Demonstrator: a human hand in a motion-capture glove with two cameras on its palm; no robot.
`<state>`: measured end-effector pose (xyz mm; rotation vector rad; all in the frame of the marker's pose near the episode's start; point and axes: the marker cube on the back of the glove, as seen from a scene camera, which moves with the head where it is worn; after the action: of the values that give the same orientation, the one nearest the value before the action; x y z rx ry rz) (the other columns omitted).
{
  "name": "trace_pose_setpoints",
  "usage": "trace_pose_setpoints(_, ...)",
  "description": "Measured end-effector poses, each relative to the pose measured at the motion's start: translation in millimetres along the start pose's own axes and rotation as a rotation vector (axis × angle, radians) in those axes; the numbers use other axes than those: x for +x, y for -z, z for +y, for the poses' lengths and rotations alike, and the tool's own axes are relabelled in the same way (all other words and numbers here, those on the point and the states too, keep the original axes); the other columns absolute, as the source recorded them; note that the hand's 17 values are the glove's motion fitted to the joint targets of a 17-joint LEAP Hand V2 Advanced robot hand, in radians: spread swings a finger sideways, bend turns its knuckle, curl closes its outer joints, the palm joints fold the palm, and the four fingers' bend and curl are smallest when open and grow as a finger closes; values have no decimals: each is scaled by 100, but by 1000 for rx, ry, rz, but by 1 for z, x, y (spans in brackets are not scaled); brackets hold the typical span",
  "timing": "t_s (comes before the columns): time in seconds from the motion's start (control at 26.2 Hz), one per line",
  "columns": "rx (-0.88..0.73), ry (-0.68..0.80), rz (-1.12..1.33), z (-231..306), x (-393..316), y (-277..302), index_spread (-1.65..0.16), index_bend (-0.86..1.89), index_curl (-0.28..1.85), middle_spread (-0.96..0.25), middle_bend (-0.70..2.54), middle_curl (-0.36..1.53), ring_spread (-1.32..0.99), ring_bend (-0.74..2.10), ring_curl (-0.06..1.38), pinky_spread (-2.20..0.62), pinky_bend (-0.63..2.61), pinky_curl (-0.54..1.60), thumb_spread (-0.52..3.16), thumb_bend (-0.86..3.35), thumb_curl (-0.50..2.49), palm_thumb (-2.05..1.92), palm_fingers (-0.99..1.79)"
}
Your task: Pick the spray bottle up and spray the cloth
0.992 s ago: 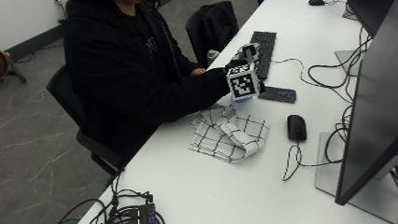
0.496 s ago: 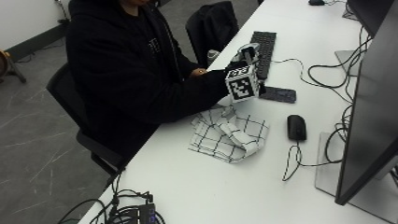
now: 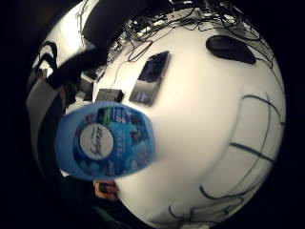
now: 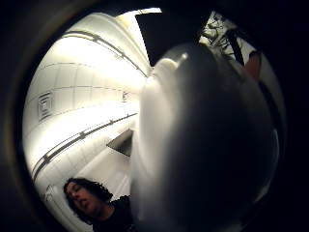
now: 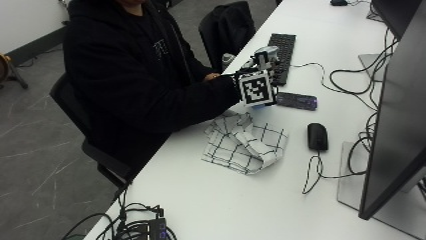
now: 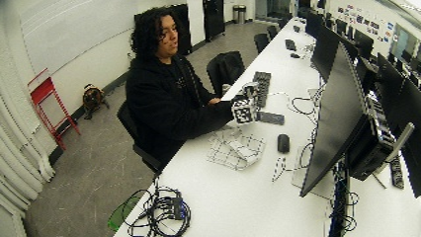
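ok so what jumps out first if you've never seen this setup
The gloved right hand holds a spray bottle up above the white table, near the keyboard. Just below it lies a crumpled white cloth with a dark grid pattern, beside a black mouse and a phone.
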<state>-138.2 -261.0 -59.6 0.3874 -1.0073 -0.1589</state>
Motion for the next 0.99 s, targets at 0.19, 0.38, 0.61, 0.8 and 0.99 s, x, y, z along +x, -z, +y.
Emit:
trace_pose_setpoints(0.19,-188,-38,389,39,3,45,-32,9,50,-16,46,48,-17,58,44,-10,44,42,70,-7,71,72,72)
trace_pose_setpoints(0.38,-233,-78,611,78,-4,94,-35,11,44,-13,39,44,-14,50,40,2,40,39,88,-5,63,63,64)
trace_pose_setpoints(0.61,-204,-103,728,117,-16,130,-36,12,39,-12,34,42,-13,45,36,8,38,36,100,-3,57,59,65)
trace_pose_setpoints(0.8,-223,-144,792,145,-13,137,-38,14,37,-12,27,40,-12,43,36,12,35,36,107,-2,53,58,60)
trace_pose_setpoints(0.99,-263,-179,779,157,0,134,-39,15,35,-12,24,38,-12,41,36,15,30,34,112,-2,50,58,57)
